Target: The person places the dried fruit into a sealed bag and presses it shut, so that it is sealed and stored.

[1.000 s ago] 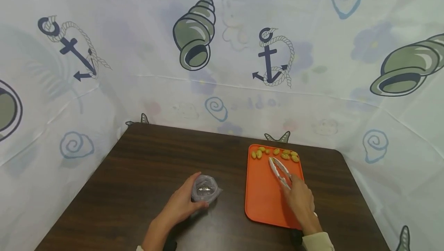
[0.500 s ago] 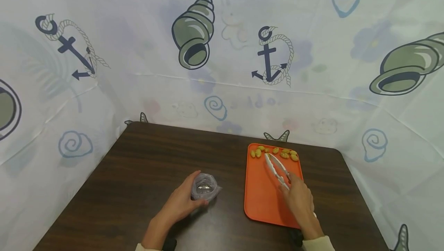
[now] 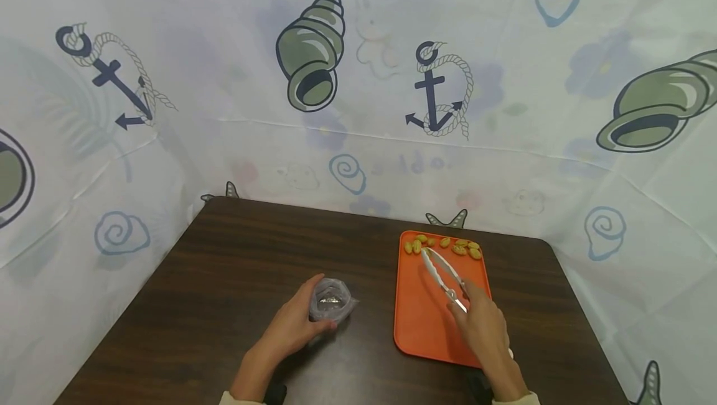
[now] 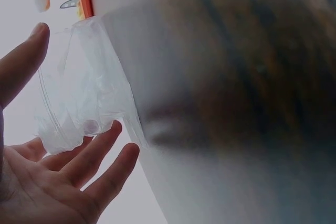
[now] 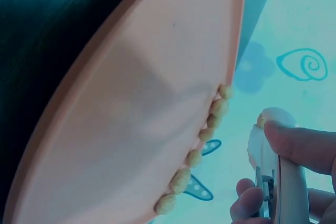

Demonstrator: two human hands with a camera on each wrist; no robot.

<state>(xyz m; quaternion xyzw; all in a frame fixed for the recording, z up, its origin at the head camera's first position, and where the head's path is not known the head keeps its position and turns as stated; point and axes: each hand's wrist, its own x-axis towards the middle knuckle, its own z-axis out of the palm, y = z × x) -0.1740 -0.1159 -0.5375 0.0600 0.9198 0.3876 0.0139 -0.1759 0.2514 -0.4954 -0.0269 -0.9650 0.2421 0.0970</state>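
A pale cloth backdrop (image 3: pixel 235 156) printed with anchors, seashells and starfish rose behind a dark wood-grain worktop (image 3: pixel 252 243). On the worktop's right-hand side lay an orange tray (image 3: pixel 422 330), flat, its far end near the backdrop. Over the tray, a person's right hand (image 3: pixel 483 318) gripped the tongs, thumb on one side and fingers curled on the other. To the left, well apart from the tray, the person's left hand (image 3: pixel 291 327) curved round a small cup, thumb on the near side and fingers on the far side. The pale-armed tongs (image 3: pixel 434 273) pointed toward the tray's far end, their tips close together. The cup (image 3: pixel 330 301), wrapped in a crinkled clear plastic bag (image 4: pixel 89 77), sat on the worktop with a silvery glint inside. Small yellow-brown pieces (image 3: pixel 459 249) lined the tray's far edge, some touching, while a single tan piece (image 5: pixel 260 121) showed at the tongs' tips, partly hidden by the thumb in the right wrist view.
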